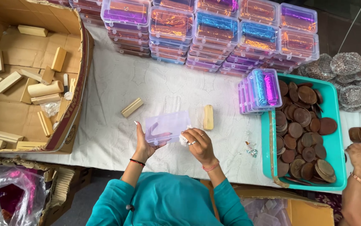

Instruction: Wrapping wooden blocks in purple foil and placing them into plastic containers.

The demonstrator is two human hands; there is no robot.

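White tablecloth (pixel 117 96), clear lidded box (pixel 168 125)

A single camera looks almost straight down from well above the person's head, taking in the white-covered table (pixel 117 92) from the cardboard box (pixel 80 62) at left to the teal tray (pixel 335 146) at right.

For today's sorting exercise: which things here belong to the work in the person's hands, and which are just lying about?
In hand:
clear box, held by left hand
white wad, pinched by right hand

Lying about:
wood blocks on the cloth
carton of wood pieces
stacked filled boxes
teal tray of brown discs
co-worker's hand
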